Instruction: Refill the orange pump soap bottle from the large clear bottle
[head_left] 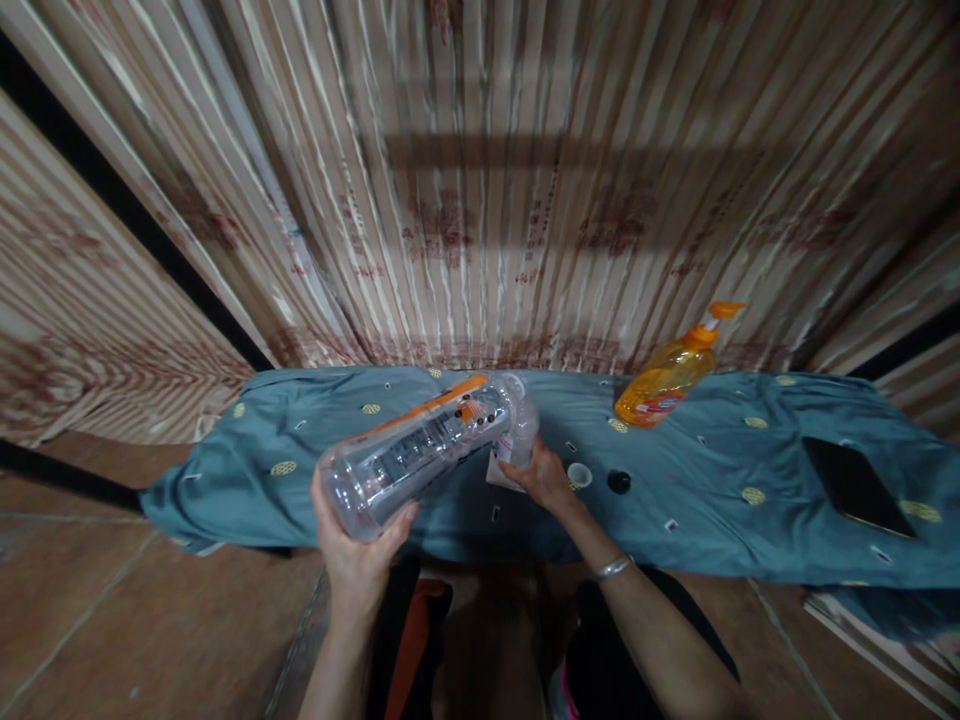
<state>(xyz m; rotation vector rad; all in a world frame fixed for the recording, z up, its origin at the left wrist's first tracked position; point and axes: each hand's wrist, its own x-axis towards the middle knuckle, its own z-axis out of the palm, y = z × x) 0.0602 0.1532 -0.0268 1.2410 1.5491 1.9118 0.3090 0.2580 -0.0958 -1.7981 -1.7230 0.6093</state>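
Observation:
My left hand (pixel 360 550) grips the base of a large clear plastic bottle (pixel 420 450) with an orange stripe and dark print. The bottle is tilted, its neck end up and to the right. My right hand (pixel 538 474) is closed around a smaller clear bottle (pixel 525 425), which meets the large bottle's neck end. Whether the two mouths touch, I cannot tell. Close to my right hand, a white cap (pixel 579 474) and a black cap (pixel 619 482) lie on the cloth. Under the small bottle is a whitish flat item (pixel 501 478), partly hidden.
A blue-green cloth (pixel 712 540) with yellow patterns covers the narrow table. An orange pump bottle (pixel 667 375) stands at the back right. Farther right lies a dark flat device (pixel 857 484). Behind the table hangs a striped curtain (pixel 480 200).

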